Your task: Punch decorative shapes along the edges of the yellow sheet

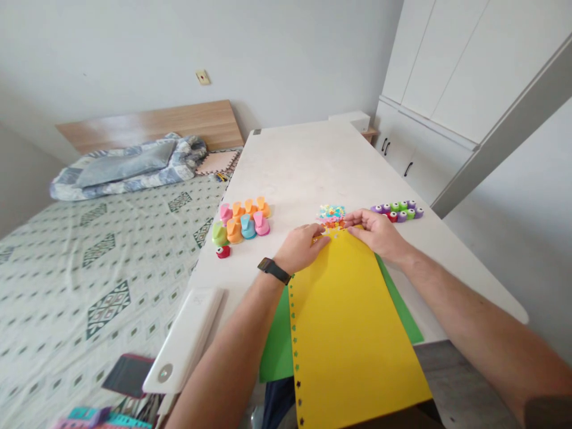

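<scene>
A long yellow sheet of paper lies in front of me, its near end reaching past the table edge. Small star-shaped holes run down its left side, and more cutouts show at its far edge. My left hand grips the far left corner with the thumb on top. At the far right corner, my right hand has its thumb on the sheet and its fingers curled past the edge. Just beyond the fingertips is a pile of colourful paper bits, partly hidden. A green sheet lies under the yellow one.
Several colourful craft punches stand at the left, near a small red one. Several purple, green and red round pieces sit at the right. A white long device lies on the left table edge. A bed adjoins the table.
</scene>
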### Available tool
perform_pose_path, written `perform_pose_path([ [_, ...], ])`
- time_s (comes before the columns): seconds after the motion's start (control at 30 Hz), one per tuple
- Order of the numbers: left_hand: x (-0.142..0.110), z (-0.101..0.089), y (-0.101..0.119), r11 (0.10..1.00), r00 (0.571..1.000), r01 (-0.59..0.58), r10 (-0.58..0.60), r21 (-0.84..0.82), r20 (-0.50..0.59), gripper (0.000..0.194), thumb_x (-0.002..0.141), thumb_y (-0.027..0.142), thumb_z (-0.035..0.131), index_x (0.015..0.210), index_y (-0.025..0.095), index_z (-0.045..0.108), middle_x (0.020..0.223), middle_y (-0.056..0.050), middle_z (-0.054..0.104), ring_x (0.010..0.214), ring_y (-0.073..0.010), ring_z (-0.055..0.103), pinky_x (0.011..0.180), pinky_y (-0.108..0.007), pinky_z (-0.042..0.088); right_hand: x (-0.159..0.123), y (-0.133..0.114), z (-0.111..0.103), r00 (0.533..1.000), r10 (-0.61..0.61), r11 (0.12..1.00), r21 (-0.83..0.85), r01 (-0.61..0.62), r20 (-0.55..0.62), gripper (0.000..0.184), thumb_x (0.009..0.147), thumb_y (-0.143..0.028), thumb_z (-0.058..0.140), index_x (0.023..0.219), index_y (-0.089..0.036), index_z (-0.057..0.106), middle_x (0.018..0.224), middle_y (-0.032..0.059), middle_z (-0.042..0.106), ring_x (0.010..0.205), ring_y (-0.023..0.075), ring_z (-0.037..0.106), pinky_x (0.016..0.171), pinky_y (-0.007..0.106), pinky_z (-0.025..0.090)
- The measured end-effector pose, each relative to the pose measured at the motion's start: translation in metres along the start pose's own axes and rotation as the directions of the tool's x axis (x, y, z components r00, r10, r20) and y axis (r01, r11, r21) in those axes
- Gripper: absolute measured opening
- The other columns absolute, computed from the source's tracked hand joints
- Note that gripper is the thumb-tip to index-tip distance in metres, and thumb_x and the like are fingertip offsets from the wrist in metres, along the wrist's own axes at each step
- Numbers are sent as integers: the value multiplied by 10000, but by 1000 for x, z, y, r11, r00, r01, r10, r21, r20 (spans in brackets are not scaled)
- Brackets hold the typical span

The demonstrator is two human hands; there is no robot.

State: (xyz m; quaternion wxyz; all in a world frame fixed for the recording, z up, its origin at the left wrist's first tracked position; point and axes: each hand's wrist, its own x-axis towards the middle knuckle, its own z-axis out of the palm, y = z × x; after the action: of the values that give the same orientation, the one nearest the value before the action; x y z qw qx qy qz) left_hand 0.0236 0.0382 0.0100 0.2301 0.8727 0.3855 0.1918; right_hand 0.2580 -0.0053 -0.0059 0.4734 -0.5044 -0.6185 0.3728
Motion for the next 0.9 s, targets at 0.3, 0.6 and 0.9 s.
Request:
perform_pose_path([
  [0.3,-8,5,-5,999,999,-43,43,-26,-2,221,976,289,492,936,192,687,910,-38,733,821,-163,656,714,-264,459,8,2,-29,933,-238,772,-635,13,-270,254,888,-295,597,1106,-203,689,1110,121,709,1063,301,601,999,491,433],
  [0.6,-16,13,-8,997,996,-79,80,24,-25,239,990,281,468,902,187,669,881,-49,716,816,-165,649,735,-273,459,23,31,-57,906,-177,433,-857,-279,-385,297,819,-419,629,975,-209,769,1155,146,672,1172,392,416,962,563,335],
  [0.9,-18,13,-8,996,995,-88,90,32,-49,244,996,282,461,901,190,666,880,-46,714,813,-164,647,745,-278,454,32,33,-69,937,-20,459,-836,-300,-348,256,872,-355,597,994,-215,773,1161,147,696,1182,376,437,957,530,323],
])
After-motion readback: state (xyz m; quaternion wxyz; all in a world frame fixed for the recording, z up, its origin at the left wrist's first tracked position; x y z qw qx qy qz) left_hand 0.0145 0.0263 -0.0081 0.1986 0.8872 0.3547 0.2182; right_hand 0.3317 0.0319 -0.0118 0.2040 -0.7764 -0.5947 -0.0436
